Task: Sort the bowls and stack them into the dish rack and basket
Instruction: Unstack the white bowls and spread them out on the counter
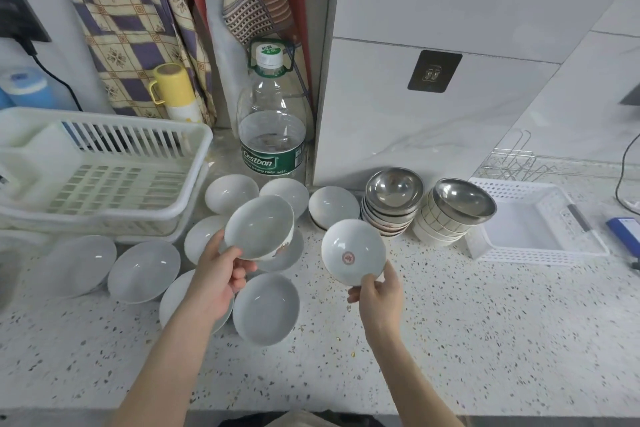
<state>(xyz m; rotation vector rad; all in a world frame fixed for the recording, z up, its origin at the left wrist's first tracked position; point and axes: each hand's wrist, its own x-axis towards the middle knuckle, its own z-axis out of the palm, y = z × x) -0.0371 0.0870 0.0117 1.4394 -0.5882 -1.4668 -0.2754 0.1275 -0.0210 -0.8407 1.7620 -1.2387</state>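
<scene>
The bowls (266, 307) spread over the counter look like glossy white ceramic, smooth and catching highlights. Two steel bowls (394, 191) shine like brushed metal. The dish rack (104, 180) and basket (540, 222) are white slatted plastic, fairly matt. The counter (450, 340) is polished speckled stone. The water bottle (272, 128) is clear plastic, and patterned cloth (131, 21) hangs behind.
</scene>
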